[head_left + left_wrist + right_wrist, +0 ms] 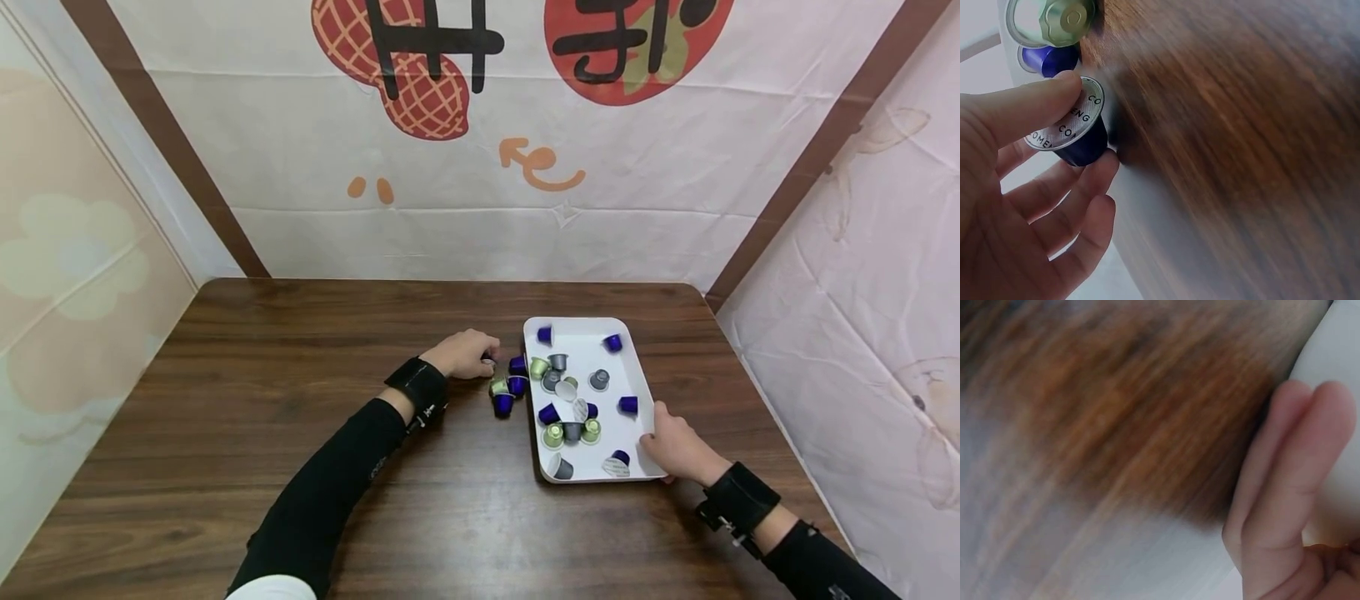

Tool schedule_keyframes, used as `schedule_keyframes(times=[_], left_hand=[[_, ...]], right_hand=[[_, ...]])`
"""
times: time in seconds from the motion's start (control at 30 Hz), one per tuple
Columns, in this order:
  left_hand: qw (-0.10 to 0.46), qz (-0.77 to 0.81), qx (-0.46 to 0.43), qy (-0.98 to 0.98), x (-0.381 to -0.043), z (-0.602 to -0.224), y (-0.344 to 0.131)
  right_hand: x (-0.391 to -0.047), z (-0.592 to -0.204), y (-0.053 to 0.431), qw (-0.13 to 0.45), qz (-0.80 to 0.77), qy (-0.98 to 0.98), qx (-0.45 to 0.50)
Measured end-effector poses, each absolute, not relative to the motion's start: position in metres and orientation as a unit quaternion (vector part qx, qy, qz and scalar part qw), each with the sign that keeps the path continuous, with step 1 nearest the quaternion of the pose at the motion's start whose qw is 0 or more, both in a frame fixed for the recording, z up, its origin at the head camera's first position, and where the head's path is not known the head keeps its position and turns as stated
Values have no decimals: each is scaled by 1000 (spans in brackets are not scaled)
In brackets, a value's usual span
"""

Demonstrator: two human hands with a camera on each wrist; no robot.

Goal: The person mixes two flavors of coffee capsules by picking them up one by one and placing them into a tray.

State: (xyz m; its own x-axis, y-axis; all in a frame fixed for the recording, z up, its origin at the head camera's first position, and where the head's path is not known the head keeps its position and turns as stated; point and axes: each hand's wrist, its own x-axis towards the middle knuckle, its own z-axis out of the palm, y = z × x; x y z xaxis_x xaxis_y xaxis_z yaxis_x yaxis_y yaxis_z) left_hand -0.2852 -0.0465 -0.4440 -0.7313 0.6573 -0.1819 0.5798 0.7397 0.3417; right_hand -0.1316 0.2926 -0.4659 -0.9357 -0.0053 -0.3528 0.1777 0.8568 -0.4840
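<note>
My left hand [463, 354] pinches a dark blue coffee capsule [1088, 140] between thumb and fingertips, its printed foil lid facing the left wrist camera. Just right of that hand, several blue and green coffee capsules [503, 406] are bunched on the table against the left side of a white tray [592, 329]. At the tray's near right corner my right hand [684, 446] grips the rim, thumb over the edge. Inside the tray lie scattered blue, green and grey capsules, among them a grey capsule [599, 380]; some stand lid down and others rest on their sides.
The brown wooden table [225, 433] extends well to the left of the tray and in front of it. Behind it hangs a white printed cloth [480, 242], with more cloth [847, 333] along the right side.
</note>
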Motion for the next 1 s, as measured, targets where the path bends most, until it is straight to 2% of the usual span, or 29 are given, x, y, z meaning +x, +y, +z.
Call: schedule_keyframes(times=[0.53,0.73,1.0], left_hand=[[117,162,325,924,-280,-434,-44],[87,153,344,922,-277,-421,-31],[84,144,379,910,-270,-404,-4]], right_hand=[[-135,-468,293,176,-264,947,53],[-136,-469,294,178,-261,947,56],[-135,-469,292,178,-265,946,56]])
